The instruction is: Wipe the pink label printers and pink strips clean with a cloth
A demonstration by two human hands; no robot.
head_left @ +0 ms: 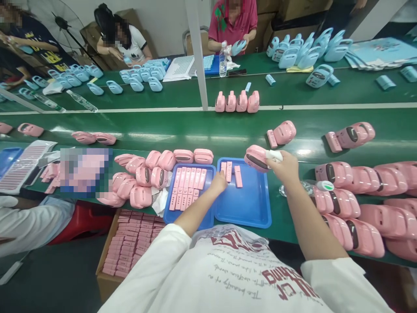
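Note:
My left hand [220, 182] reaches over the right-hand blue tray [243, 217], its fingers closed on the lower end of a small pink rectangular piece [223, 167]. Two more pink pieces [238, 176] lie beside it in that tray. Out over the bench's far side, my right hand [286, 167] grips a glossy pink handled case [256, 157] with a dark oval window. White coverings [274, 155] wrap the fingertips of this hand. Left of my left hand, another blue tray [169, 215] holds rows of similar pink pieces [185, 187].
Pink cases crowd the bench at left [140, 198] and right [366, 237]. A clear bottle [301, 188] lies near my right forearm. Beyond is a green conveyor [182, 126] carrying pink cases. A carton [106, 284] of pink pieces stands below left. Co-workers sit across, handling blue cases.

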